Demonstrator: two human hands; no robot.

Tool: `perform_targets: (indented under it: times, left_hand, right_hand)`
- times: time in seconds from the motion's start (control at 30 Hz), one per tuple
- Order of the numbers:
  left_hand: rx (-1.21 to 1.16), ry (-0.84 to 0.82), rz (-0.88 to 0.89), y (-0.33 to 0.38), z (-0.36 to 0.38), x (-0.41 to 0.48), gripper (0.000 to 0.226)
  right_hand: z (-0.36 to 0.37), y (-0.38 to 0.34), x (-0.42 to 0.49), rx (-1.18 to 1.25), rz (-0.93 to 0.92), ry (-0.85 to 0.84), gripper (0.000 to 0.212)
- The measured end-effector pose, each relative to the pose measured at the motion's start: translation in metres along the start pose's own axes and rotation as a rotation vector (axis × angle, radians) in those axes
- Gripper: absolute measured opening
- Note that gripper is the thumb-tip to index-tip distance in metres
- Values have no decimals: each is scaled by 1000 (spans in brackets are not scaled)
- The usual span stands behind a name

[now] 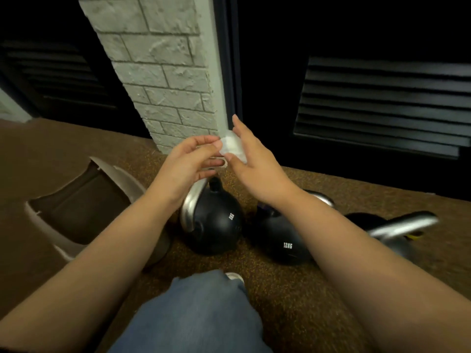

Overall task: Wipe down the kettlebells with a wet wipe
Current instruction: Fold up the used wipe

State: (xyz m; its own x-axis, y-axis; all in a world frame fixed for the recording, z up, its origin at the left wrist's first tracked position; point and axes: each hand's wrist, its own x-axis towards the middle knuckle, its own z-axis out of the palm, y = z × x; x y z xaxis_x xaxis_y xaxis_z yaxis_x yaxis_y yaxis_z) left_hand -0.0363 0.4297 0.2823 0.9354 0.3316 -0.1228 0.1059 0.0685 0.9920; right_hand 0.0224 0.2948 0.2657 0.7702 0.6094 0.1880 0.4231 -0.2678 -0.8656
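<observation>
Both hands are raised in front of the brick pillar (163, 72), well above the weights, and that height makes sense: the small white wet wipe (233, 146) is bunched between them and looks as if it needs opening out before it can do any good. The left hand (188, 164) pinches one edge of it between thumb and curled fingers (204, 140), closed down to a fine grip. The right hand (252, 164) has its thumb pressed on the other side of the wipe, with the remaining fingers (238, 126) spread loose and pointing up, so it holds the thing lightly rather than clamping it. My guess is they are pulling it apart to unfold it.

The wipe is thin, pale and slightly translucent, soft enough to crumple into a wad. Below, on the speckled brown rubber floor (293, 301), sit the kettlebells. The nearest kettlebell (216, 225) is a matte black ball with a smooth, bright metal handle and white weight lettering. Just beside it is a second kettlebell (285, 245) marked 12KG, partly hidden under the right forearm. A third kettlebell (397, 230) lies further right, its chrome handle blurred. None is being touched yet (so the wiping proper seems not to have begun).

To the left there is a pale curved object (122, 182) I cannot identify. A knee in blue denim (204, 314) shows at the bottom, suggesting the person crouches close to reach the weights.
</observation>
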Motion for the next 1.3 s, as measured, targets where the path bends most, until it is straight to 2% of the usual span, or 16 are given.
perform_targets:
  times: [0.17, 0.43, 0.53, 0.63, 0.7, 0.87, 0.97, 1.13, 1.23, 1.3]
  left_hand:
    - [60, -69, -28, 24, 22, -2, 13]
    - [253, -255, -87, 38, 52, 19, 6]
    - [244, -312, -76, 43, 58, 24, 3]
    - [157, -324, -64, 50, 64, 25, 6]
    - [122, -320, -59, 56, 68, 24, 7]
    - [126, -317, -24, 65, 75, 19, 7]
    - [148, -287, 12, 67, 81, 16, 7]
    - [139, -295, 51, 79, 98, 4, 16]
    - [199, -346, 105, 88, 107, -4, 36]
    - [258, -329, 176, 91, 112, -6, 37]
  right_hand:
    - [-23, -11, -11, -44, -20, 56, 60]
    - [-42, -13, -26, -60, 56, 190, 58]
    - [-55, -14, -28, -88, 120, 257, 58]
    - [-77, -16, -30, -142, 124, 237, 44]
    - [-94, -20, -31, -46, 171, 184, 29]
    - [-123, -31, -38, 332, 264, 62, 15]
    - [-127, -35, -50, 430, 277, 16, 18]
    - [-130, -42, -64, 586, 276, 213, 25]
    - [-139, -47, -69, 565, 274, 321, 22]
    - [-145, -51, -69, 564, 270, 388, 24]
